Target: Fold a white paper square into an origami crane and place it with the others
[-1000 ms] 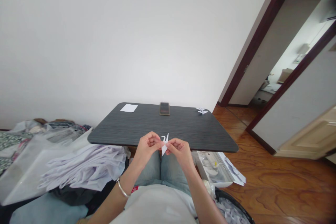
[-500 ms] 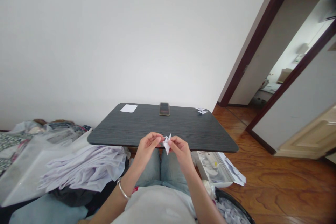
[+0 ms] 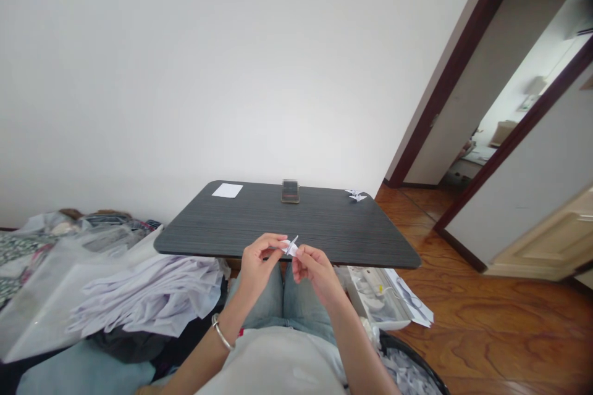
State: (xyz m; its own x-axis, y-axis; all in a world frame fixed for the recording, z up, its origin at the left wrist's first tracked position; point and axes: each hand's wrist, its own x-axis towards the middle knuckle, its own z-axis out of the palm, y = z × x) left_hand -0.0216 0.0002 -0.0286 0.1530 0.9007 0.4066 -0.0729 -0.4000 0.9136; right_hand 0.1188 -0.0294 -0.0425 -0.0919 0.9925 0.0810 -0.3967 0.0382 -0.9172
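Tipped flatter than before, small white paper fold (image 3: pixel 291 247) pinched between left hand (image 3: pixel 257 260) and right hand (image 3: pixel 314 266).

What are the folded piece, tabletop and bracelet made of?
folded piece: thin white paper, matte; sharp creases.
tabletop: looks like dark wood-grain laminate, matte; fine even streaks, though real wood is possible.
bracelet: probably silver-toned metal, polished; bright glints.
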